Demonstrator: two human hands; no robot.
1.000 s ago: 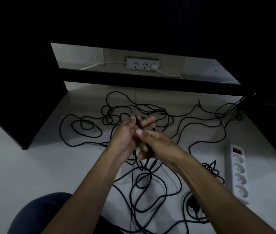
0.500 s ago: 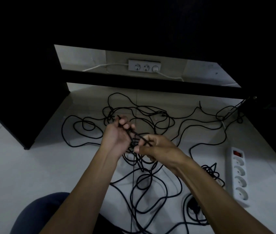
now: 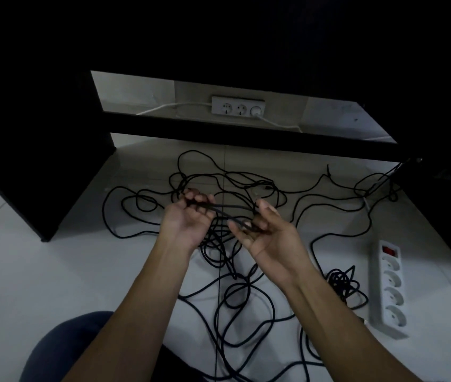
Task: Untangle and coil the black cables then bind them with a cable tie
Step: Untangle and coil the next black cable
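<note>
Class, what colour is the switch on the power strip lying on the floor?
Red, on the white power strip; the switch shows in the head view.

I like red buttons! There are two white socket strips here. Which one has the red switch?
The white power strip lying on the floor by the right hand. The wall socket strip behind the dark furniture shows no red.

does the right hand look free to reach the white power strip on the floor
Probably not right away: the right hand grips a stretch of black cable shared with the left hand. The white four-socket power strip lies uncovered to its right, so the path is free once it lets go.
</note>
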